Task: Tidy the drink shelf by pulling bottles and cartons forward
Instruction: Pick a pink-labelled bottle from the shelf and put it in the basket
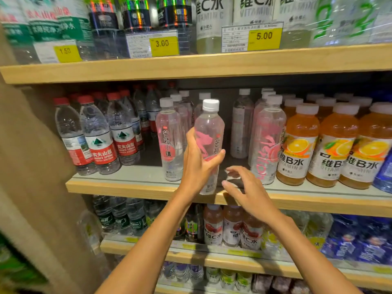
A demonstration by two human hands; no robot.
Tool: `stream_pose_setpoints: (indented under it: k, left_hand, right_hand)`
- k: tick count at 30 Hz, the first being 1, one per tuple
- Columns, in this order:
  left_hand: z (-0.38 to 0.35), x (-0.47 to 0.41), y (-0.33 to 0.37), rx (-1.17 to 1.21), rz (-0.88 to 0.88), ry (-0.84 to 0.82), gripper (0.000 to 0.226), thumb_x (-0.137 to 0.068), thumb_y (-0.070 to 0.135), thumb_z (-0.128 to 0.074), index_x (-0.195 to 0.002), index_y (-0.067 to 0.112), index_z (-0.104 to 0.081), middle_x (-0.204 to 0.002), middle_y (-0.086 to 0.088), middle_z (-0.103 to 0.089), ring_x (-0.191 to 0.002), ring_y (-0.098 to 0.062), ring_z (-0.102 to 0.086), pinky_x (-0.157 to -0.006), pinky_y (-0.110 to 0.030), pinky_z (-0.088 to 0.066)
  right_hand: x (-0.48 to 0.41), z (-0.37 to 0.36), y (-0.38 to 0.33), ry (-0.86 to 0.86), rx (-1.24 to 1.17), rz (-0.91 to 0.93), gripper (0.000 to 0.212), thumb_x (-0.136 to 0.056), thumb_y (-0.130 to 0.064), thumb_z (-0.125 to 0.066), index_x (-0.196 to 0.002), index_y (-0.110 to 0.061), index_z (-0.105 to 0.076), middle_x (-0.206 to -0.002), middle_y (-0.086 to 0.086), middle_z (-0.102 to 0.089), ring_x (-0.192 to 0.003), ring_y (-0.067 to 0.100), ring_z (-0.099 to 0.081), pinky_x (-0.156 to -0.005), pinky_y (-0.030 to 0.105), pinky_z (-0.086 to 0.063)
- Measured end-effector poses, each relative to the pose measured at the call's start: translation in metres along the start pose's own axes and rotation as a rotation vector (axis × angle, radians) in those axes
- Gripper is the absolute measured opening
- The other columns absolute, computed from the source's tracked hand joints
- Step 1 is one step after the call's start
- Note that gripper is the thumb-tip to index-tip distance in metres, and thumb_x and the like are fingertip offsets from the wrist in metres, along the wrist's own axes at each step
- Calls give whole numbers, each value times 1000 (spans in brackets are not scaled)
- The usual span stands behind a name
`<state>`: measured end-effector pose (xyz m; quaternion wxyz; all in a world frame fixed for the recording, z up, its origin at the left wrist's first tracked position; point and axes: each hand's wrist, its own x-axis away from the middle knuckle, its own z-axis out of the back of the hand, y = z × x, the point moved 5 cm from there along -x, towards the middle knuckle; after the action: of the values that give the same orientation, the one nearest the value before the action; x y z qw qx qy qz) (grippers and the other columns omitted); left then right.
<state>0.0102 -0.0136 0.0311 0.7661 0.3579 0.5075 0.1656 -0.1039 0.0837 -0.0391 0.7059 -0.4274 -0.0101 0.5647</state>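
My left hand (198, 164) grips a clear bottle with a pink print and white cap (210, 128), upright at the front edge of the middle shelf (127, 187). My right hand (244, 187) hovers just right of its base, fingers spread and loose, holding nothing. A matching pink-print bottle (169, 139) stands to the left and another (267, 141) to the right. One more bottle of this kind (241, 124) stands far back in the gap behind my right hand.
Red-label water bottles (101, 139) fill the shelf's left part, orange vitamin drink bottles (301, 145) the right. The upper shelf (191, 64) carries price tags and larger bottles. Lower shelves hold more drinks (231, 228). A brown side panel (31, 166) bounds the left.
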Motion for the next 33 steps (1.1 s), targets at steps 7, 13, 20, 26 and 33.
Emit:
stream_pose_setpoints:
  k: [7, 13, 20, 26, 33]
  left_hand:
    - [0, -9, -22, 11, 62, 26, 59, -81, 24, -76, -124, 15, -36, -107, 2, -53, -95, 3, -56, -76, -10, -48]
    - [0, 7, -26, -100, 136, -61, 72, -83, 35, -72, -139, 14, -31, -123, 3, -52, -114, -2, -51, -95, -18, -45]
    - [9, 39, -35, -225, 177, 38, 61, -86, 26, -71, -139, 12, -44, -129, -2, -58, -121, -16, -54, -101, -39, -44]
    - [-9, 23, -37, -248, 210, 35, 55, -90, 23, -66, -138, 5, -43, -127, -10, -59, -118, -21, -55, -99, -39, -45]
    - [-19, 13, -47, -313, 238, 109, 30, -91, 18, -65, -115, 3, -53, -110, -10, -63, -93, -8, -49, -80, -9, -34]
  right_hand:
    - [-2, -10, 18, 8, 340, 136, 26, -92, -35, -59, -112, -19, -60, -108, -4, -60, -103, 15, -53, -82, 22, -35]
    - [-2, -10, 18, 15, 347, 135, 21, -91, -33, -60, -106, -19, -61, -104, -5, -60, -99, 13, -52, -79, 18, -33]
    - [1, -11, 22, 10, 329, 117, 25, -91, -33, -59, -110, -17, -61, -106, -5, -60, -101, 13, -53, -81, 22, -39]
    - [2, -10, 22, 11, 320, 114, 25, -91, -33, -59, -111, -18, -61, -108, -6, -60, -102, 12, -53, -82, 21, -39]
    - [3, -10, 24, 12, 321, 119, 26, -91, -35, -58, -112, -19, -61, -110, -7, -60, -103, 10, -52, -82, 18, -35]
